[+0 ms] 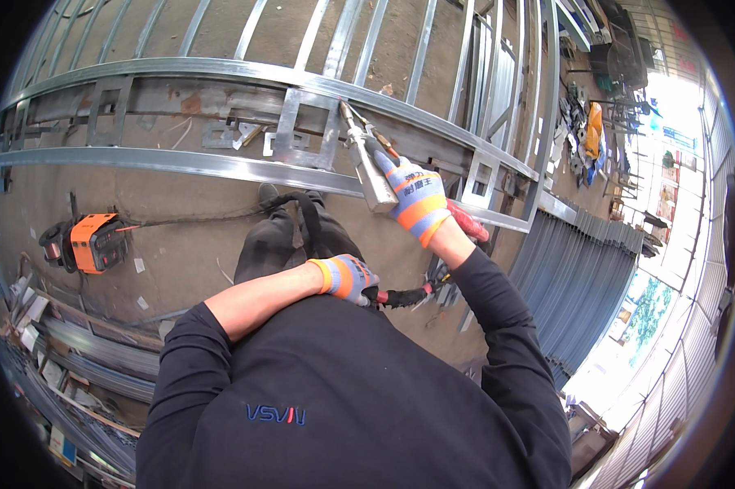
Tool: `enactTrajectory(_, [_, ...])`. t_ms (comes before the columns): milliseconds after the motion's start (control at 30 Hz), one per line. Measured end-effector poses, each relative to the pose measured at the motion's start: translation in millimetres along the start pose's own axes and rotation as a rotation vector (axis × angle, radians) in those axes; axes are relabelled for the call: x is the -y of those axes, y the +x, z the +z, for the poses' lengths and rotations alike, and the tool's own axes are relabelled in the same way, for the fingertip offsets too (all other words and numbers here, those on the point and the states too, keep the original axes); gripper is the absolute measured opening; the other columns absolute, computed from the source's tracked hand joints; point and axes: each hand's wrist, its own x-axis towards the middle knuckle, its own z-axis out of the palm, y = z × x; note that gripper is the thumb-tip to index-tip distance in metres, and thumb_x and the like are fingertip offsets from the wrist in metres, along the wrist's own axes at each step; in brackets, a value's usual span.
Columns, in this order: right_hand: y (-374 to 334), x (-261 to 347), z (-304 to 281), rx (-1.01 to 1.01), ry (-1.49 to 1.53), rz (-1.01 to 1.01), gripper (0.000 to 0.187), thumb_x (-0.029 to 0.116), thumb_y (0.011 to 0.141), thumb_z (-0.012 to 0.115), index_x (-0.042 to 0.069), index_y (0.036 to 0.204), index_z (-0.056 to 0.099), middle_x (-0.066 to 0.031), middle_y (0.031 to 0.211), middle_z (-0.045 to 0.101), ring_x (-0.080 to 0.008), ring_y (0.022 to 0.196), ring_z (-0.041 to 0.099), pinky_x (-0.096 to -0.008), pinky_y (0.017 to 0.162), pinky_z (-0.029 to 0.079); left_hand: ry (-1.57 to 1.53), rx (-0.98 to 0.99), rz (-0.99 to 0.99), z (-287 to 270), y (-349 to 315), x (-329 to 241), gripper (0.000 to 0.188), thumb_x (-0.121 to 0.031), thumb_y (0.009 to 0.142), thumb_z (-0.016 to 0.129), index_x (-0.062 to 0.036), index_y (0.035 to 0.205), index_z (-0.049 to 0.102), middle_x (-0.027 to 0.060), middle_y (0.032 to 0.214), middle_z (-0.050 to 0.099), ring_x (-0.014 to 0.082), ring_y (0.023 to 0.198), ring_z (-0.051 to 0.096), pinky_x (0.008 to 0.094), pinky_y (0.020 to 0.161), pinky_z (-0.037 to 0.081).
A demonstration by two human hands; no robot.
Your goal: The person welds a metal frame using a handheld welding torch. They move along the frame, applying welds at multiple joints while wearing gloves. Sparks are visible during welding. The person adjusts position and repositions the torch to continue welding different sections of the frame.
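Right arm [498,306] reaching forward | right grip [417,196] curled closed | left forearm [263,301] angled inward | left grip [348,279] curled

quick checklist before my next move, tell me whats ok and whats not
1. Both hands gloved: ok, left hand and right hand.
2. Tool held: ok, it is in the right hand.
3. Tip touching the frame: cannot tell; it is at the far rail, but contact is too small to see.
4. Left grip secure: cannot tell; the hand is curled at the waist, its fingers mostly hidden.
5. Cable clear of the legs: not ok, it loops over them.
6. Machine upright: ok, it seems to stand level.
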Motion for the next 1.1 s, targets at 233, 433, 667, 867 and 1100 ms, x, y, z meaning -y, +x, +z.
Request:
enactTrajectory(233, [-3, -4, 2, -0.033, 0.022, -0.027, 0.078, 0.006, 0.088, 0.066, 0.022, 0.159, 0.038, -0.0216, 0.109, 0.069, -0.0367, 0.094, 0.074, -0.0476, 0.074, 0.061, 0.029, 0.065, -0.042, 0, 8, 3, 0.057, -0.048, 0.092, 0.067, -0.0037, 0.128, 0.064, 0.0212, 0.114, 0.072, 0.0389, 0.11, 0.069, 0.0472, 0.094, 0.053])
enactTrajectory(433, [0, -2, 2, 0.028, 0.011, -0.009, 0.075, 0.009, 0.092, 0.066, 0.023, 0.16, 0.038, -0.021, 0.115, 0.069, -0.0343, 0.099, 0.075, -0.0449, 0.076, 0.061, 0.001, 0.053, -0.027, -7, 9, -4, 0.058, -0.048, 0.092, 0.067, -0.0043, 0.13, 0.064, 0.0197, 0.114, 0.073, 0.0385, 0.111, 0.069, 0.0461, 0.095, 0.053])
enactTrajectory(667, [1, -6, 14, -0.03, 0.011, -0.027, 0.089, 0.02, 0.085, 0.077, 0.026, 0.162, 0.034, -0.0221, 0.109, 0.067, -0.0365, 0.092, 0.074, -0.0467, 0.071, 0.06, 0.004, 0.03, -0.034, -2, 10, -1, 0.056, -0.048, 0.092, 0.068, -0.0032, 0.125, 0.065, 0.0203, 0.112, 0.073, 0.0392, 0.108, 0.069, 0.0462, 0.094, 0.053])
enactTrajectory(867, [1, -4, 2, 0.006, 0.021, -0.036, 0.08, 0.007, 0.089, 0.067, 0.022, 0.161, 0.036, -0.0214, 0.111, 0.068, -0.0348, 0.095, 0.074, -0.0461, 0.074, 0.061, 0.014, 0.033, -0.041, -5, 11, -2, 0.054, -0.048, 0.092, 0.068, -0.0029, 0.121, 0.066, 0.0207, 0.11, 0.073, 0.0398, 0.106, 0.07, 0.047, 0.092, 0.053])
enactTrajectory(1100, [1, -5, -1, 0.032, -0.007, -0.024, 0.082, 0.009, 0.088, 0.069, 0.022, 0.161, 0.035, -0.0205, 0.112, 0.068, -0.0336, 0.095, 0.074, -0.0446, 0.073, 0.061, 0.007, 0.018, -0.037, -3, 14, 1, 0.053, -0.047, 0.092, 0.068, -0.0032, 0.121, 0.067, 0.0201, 0.109, 0.074, 0.0394, 0.106, 0.07, 0.0472, 0.092, 0.053])
